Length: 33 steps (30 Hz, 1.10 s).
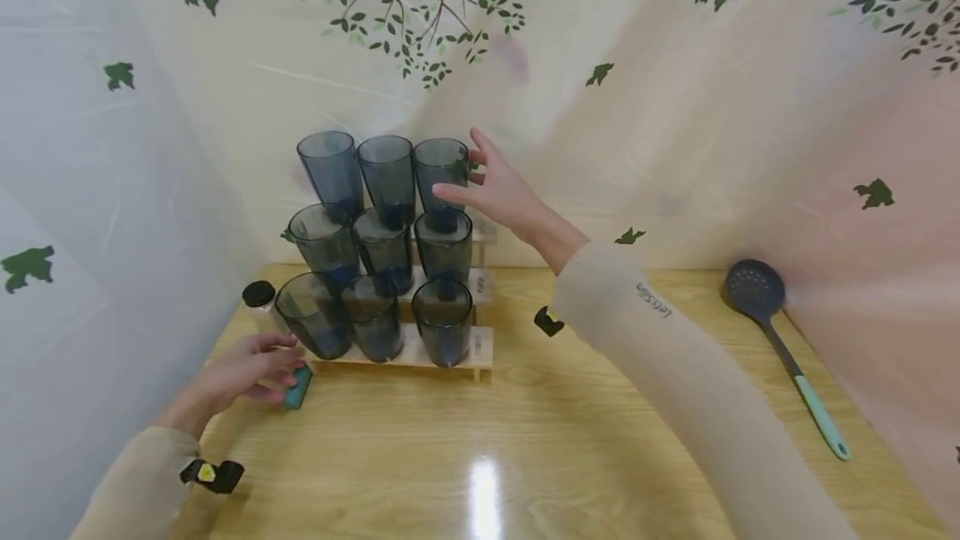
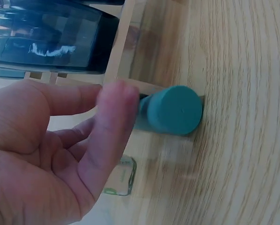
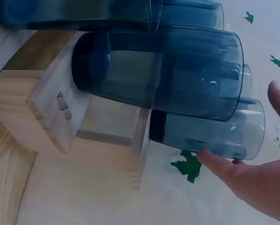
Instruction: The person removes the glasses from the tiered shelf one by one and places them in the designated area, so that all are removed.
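Several blue-grey tinted glasses stand in three rows on a stepped wooden rack (image 1: 480, 348). My right hand (image 1: 504, 192) is at the right-hand glass of the top row (image 1: 433, 163), thumb and fingers spread apart, with the thumb overlapping the glass in the head view. In the right wrist view, a fingertip lies right at that glass's side (image 3: 215, 133). Low at the rack's left end, my left hand (image 1: 247, 372) has its fingers loosely bent beside a small teal cylinder (image 2: 177, 110). Its fingertips overlap the cylinder's far end in the left wrist view, without curling round it.
A jar with a black lid (image 1: 258, 294) stands behind my left hand, left of the rack. On the table's right side lies a dark slotted skimmer (image 1: 756, 290) with a mint handle. Leaf-printed sheeting (image 1: 600, 148) hangs along the back and both sides.
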Tool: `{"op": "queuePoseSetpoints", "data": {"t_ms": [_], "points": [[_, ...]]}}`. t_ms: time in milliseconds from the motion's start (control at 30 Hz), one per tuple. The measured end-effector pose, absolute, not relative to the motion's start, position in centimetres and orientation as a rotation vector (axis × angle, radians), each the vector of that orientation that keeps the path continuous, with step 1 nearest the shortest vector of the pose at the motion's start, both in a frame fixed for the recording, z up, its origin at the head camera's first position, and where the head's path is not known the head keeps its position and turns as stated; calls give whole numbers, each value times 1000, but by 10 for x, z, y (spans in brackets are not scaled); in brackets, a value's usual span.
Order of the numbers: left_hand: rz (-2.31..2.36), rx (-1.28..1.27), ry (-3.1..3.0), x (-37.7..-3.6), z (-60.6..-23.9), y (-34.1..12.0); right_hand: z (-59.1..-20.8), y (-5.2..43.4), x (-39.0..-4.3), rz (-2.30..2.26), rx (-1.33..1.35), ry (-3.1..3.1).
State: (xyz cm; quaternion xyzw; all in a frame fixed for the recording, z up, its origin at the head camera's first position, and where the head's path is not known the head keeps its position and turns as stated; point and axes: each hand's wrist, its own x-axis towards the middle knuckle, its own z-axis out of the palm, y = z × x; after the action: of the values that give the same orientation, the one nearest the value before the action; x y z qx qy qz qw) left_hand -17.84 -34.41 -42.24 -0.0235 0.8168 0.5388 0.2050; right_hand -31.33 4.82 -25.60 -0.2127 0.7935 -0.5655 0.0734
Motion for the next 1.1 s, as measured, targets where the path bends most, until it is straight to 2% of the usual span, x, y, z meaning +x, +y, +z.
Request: {"op": "queuePoseSetpoints", "data": {"t_ms": [400,1100], "points": [[1494,-78,2285,-178,-430,-345,-274,29,-325,-1738,-556,2481],[1558,-102,2261,-187,-433,-349,-276,29,-339,-1677,-599,2597]]}}
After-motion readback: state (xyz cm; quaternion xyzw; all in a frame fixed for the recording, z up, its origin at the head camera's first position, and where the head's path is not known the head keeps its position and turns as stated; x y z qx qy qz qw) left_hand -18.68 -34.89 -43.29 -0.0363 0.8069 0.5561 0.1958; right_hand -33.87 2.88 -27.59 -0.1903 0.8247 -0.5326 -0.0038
